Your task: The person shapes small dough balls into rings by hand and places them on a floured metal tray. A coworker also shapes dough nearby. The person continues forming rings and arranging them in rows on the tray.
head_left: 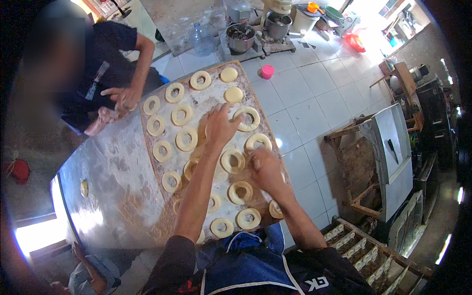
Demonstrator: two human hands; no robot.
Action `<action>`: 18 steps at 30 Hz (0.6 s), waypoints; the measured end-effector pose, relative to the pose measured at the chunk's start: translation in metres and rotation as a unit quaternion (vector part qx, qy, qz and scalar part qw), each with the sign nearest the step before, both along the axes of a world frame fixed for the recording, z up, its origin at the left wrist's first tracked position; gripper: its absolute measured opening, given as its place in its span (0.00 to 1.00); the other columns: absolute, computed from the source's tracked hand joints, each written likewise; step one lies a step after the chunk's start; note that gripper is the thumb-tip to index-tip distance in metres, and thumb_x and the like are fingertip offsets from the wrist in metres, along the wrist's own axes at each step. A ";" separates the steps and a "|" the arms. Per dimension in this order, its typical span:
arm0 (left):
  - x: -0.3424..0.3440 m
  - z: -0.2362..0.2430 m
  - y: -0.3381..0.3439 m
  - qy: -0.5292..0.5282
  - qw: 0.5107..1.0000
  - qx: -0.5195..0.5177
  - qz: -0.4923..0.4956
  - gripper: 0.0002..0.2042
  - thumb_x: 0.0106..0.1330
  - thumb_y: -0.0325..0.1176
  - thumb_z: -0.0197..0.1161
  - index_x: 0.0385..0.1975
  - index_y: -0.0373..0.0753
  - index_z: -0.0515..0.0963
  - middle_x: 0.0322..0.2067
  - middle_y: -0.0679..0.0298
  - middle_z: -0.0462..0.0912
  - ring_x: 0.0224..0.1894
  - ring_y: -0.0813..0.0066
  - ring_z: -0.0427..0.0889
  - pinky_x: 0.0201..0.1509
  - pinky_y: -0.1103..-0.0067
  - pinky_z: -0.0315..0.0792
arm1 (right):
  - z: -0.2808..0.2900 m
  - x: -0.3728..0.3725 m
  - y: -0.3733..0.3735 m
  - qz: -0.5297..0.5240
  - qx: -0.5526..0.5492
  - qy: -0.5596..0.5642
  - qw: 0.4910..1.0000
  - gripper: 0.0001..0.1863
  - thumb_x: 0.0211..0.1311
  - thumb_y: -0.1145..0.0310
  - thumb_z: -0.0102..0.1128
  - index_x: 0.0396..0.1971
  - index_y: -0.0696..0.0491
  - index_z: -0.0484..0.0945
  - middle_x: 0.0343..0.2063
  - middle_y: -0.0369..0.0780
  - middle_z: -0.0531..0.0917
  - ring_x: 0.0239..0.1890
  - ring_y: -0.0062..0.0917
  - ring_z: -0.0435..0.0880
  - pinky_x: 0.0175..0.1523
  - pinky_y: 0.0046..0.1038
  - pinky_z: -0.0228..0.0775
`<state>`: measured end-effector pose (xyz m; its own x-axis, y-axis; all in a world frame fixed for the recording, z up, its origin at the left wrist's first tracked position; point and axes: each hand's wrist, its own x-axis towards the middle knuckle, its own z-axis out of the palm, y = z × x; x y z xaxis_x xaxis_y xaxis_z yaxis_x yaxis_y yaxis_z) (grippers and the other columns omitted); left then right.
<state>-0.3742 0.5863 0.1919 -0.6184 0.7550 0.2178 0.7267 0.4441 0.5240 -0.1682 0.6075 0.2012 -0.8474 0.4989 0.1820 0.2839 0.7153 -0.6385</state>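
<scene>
My left hand (221, 126) reaches over the floured wooden board (200, 100), fingers stretched and thumb apart. Its fingertips are just below a flat dough round (233, 95), and its thumb is at the edge of a dough ring (246, 119). My right hand (268, 169) is curled closed at the near edge of another dough ring (259, 143). Whatever its fingers hold, if anything, is hidden. Between my hands lies a dough ring (232, 161). A second uncut dough round (229, 74) sits at the board's far end. My left forearm covers some rings.
The board rests on a shiny floured metal table (118, 172). Across it, a co-worker (105, 73) stands with hands together. A pink cup (267, 72) and mixer bowls (240, 38) are beyond the board. On the right stand a wooden frame (344, 142) and a slatted rack (364, 250).
</scene>
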 end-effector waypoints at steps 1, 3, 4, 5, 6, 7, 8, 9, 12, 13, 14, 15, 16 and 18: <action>-0.001 0.001 -0.015 -0.003 0.998 0.057 0.010 0.15 0.56 0.37 0.66 0.40 0.36 0.77 0.37 0.51 0.80 0.43 0.50 0.79 0.47 0.62 0.71 | -0.002 -0.003 -0.019 0.046 0.002 -0.018 0.999 0.25 0.48 0.74 0.60 0.50 0.59 0.72 0.37 0.48 0.76 0.43 0.44 0.75 0.47 0.42 0.70; -0.002 0.003 -0.046 -0.017 0.994 0.101 0.034 0.13 0.57 0.34 0.65 0.39 0.35 0.77 0.36 0.52 0.80 0.42 0.50 0.78 0.47 0.62 0.70 | -0.008 -0.009 -0.048 0.103 0.093 -0.040 0.989 0.25 0.48 0.72 0.61 0.50 0.58 0.72 0.43 0.48 0.76 0.50 0.46 0.72 0.51 0.43 0.68; -0.001 0.004 -0.065 -0.027 0.994 0.088 0.050 0.13 0.58 0.34 0.65 0.40 0.35 0.77 0.36 0.52 0.81 0.41 0.50 0.79 0.47 0.62 0.70 | -0.013 -0.011 -0.056 0.072 0.092 -0.028 0.993 0.25 0.48 0.71 0.62 0.50 0.57 0.72 0.45 0.48 0.75 0.52 0.47 0.71 0.52 0.44 0.67; 0.002 0.004 -0.082 -0.051 0.992 0.088 0.071 0.13 0.58 0.34 0.64 0.40 0.35 0.77 0.37 0.51 0.81 0.41 0.50 0.79 0.47 0.62 0.71 | -0.017 -0.013 -0.064 0.059 0.089 -0.055 0.993 0.26 0.47 0.71 0.63 0.51 0.57 0.72 0.46 0.48 0.75 0.53 0.48 0.70 0.53 0.45 0.66; 0.008 0.004 -0.097 -0.046 0.994 0.066 0.074 0.12 0.59 0.33 0.63 0.40 0.35 0.76 0.37 0.51 0.81 0.41 0.49 0.79 0.47 0.62 0.70 | -0.021 -0.016 -0.071 0.045 0.086 -0.074 0.993 0.27 0.47 0.70 0.63 0.51 0.57 0.72 0.48 0.48 0.75 0.54 0.48 0.70 0.55 0.45 0.65; 0.015 0.005 -0.110 -0.056 0.994 0.056 0.078 0.12 0.59 0.32 0.62 0.40 0.35 0.76 0.37 0.51 0.80 0.41 0.49 0.78 0.47 0.63 0.70 | -0.024 -0.018 -0.077 0.044 0.069 -0.057 0.995 0.25 0.46 0.70 0.64 0.49 0.57 0.74 0.46 0.48 0.76 0.53 0.46 0.71 0.56 0.45 0.64; 0.022 0.007 -0.122 -0.067 0.993 0.048 0.082 0.11 0.59 0.31 0.61 0.40 0.34 0.76 0.37 0.51 0.80 0.41 0.49 0.78 0.47 0.63 0.69 | -0.025 -0.019 -0.078 0.040 0.052 -0.033 0.997 0.24 0.46 0.70 0.65 0.47 0.57 0.75 0.44 0.48 0.77 0.52 0.45 0.72 0.57 0.44 0.64; 0.029 0.009 -0.132 -0.057 0.994 0.044 0.083 0.11 0.59 0.31 0.61 0.39 0.34 0.76 0.36 0.52 0.80 0.41 0.51 0.78 0.47 0.63 0.69 | -0.025 -0.023 -0.074 0.043 0.044 -0.004 0.998 0.23 0.45 0.70 0.65 0.46 0.58 0.76 0.42 0.48 0.78 0.52 0.43 0.74 0.59 0.43 0.63; 0.046 0.015 -0.150 -0.050 0.995 0.040 0.081 0.10 0.58 0.28 0.61 0.39 0.35 0.76 0.35 0.54 0.79 0.40 0.53 0.77 0.47 0.63 0.67 | -0.017 -0.036 -0.039 0.055 -0.002 -0.100 0.993 0.26 0.43 0.74 0.64 0.49 0.56 0.75 0.44 0.48 0.78 0.51 0.44 0.74 0.58 0.44 0.62; 0.051 0.017 -0.155 -0.060 0.994 0.037 0.082 0.10 0.58 0.28 0.61 0.39 0.34 0.76 0.35 0.54 0.79 0.40 0.53 0.77 0.48 0.62 0.68 | -0.014 -0.042 -0.015 0.021 -0.013 -0.021 0.999 0.26 0.43 0.78 0.61 0.49 0.56 0.74 0.40 0.48 0.77 0.44 0.47 0.75 0.53 0.47 0.63; 0.056 0.019 -0.161 -0.078 0.992 0.030 0.091 0.10 0.58 0.28 0.61 0.39 0.34 0.75 0.35 0.54 0.79 0.40 0.52 0.77 0.48 0.62 0.68 | -0.015 -0.060 0.010 -0.043 0.085 0.105 0.990 0.22 0.44 0.79 0.59 0.45 0.57 0.74 0.34 0.48 0.76 0.38 0.48 0.73 0.47 0.48 0.61; 0.059 0.020 -0.166 -0.064 0.993 0.042 0.091 0.10 0.58 0.28 0.61 0.39 0.34 0.75 0.35 0.54 0.78 0.41 0.52 0.76 0.48 0.62 0.67 | -0.018 -0.084 0.042 -0.076 0.110 0.125 0.983 0.19 0.46 0.79 0.59 0.43 0.57 0.74 0.34 0.49 0.75 0.38 0.49 0.73 0.47 0.47 0.62; 0.062 0.020 -0.171 -0.057 0.992 0.054 0.100 0.11 0.57 0.27 0.61 0.39 0.34 0.75 0.35 0.53 0.78 0.41 0.51 0.76 0.49 0.62 0.67 | -0.021 -0.110 0.074 -0.091 0.176 0.146 0.969 0.21 0.48 0.77 0.60 0.46 0.58 0.73 0.40 0.50 0.77 0.45 0.49 0.74 0.50 0.45 0.65; 0.067 0.019 -0.185 -0.056 0.990 0.062 0.113 0.11 0.57 0.27 0.62 0.39 0.34 0.75 0.36 0.53 0.78 0.42 0.51 0.76 0.49 0.62 0.67 | -0.032 -0.150 0.121 -0.071 0.189 0.090 0.975 0.16 0.51 0.75 0.61 0.42 0.61 0.74 0.40 0.51 0.79 0.47 0.48 0.76 0.51 0.43 0.67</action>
